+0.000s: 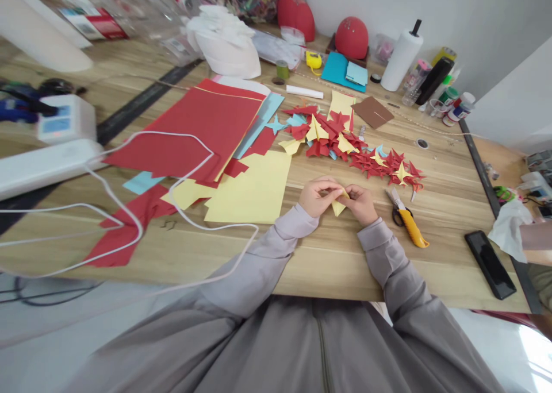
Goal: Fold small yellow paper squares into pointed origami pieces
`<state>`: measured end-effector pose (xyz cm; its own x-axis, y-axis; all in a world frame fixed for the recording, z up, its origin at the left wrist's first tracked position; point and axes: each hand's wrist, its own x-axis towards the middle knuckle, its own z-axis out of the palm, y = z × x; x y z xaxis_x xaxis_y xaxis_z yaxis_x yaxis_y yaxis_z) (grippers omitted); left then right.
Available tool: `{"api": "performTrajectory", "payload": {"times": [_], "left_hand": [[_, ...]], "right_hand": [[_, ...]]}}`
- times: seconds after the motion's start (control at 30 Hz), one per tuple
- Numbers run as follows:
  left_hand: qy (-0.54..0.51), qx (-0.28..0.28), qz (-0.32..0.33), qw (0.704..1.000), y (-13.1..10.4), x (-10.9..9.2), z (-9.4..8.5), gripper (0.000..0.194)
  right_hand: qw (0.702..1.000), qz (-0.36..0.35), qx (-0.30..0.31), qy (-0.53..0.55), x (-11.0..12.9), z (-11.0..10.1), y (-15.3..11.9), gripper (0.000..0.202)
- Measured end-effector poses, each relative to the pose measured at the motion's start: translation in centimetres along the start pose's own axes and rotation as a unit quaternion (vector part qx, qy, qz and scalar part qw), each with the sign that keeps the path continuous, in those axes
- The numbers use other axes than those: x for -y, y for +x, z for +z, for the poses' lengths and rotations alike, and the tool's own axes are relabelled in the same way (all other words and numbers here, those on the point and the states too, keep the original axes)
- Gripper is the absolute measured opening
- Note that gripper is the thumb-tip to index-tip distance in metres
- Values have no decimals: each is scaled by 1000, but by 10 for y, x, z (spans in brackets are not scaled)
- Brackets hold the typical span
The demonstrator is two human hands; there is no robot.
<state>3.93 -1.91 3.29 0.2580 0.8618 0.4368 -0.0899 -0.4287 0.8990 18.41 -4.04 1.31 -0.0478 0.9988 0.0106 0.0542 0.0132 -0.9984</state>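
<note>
Both my hands meet over the table around a small folded piece of yellow paper [338,207]. My left hand [318,196] pinches it from the left, thumb and fingers pressed together. From the right, my right hand [361,202] grips its other edge; the fingertips hide part of the folds. Just beyond them lies a heap of folded paper stars [321,131], mostly red with some yellow and blue. A yellow-handled utility knife [413,227] lies right of my right hand, over dark-handled scissors [397,216].
Yellow sheets [254,189] and red sheets [194,123] lie to the left, with a white cable [190,216] looping across. A black phone [490,264] rests near the right edge. Bottles [459,108] and red domes [351,37] stand at the back. Another person's arm [537,236] shows at far right.
</note>
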Motion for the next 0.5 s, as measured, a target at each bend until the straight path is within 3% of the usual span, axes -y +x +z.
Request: {"api": "performTrajectory", "payload": {"times": [0.5], "left_hand": [[-21, 9, -3, 1000, 0, -3, -1, 11]], "right_hand": [[1000, -14, 0, -9, 2, 1, -1, 25]]}}
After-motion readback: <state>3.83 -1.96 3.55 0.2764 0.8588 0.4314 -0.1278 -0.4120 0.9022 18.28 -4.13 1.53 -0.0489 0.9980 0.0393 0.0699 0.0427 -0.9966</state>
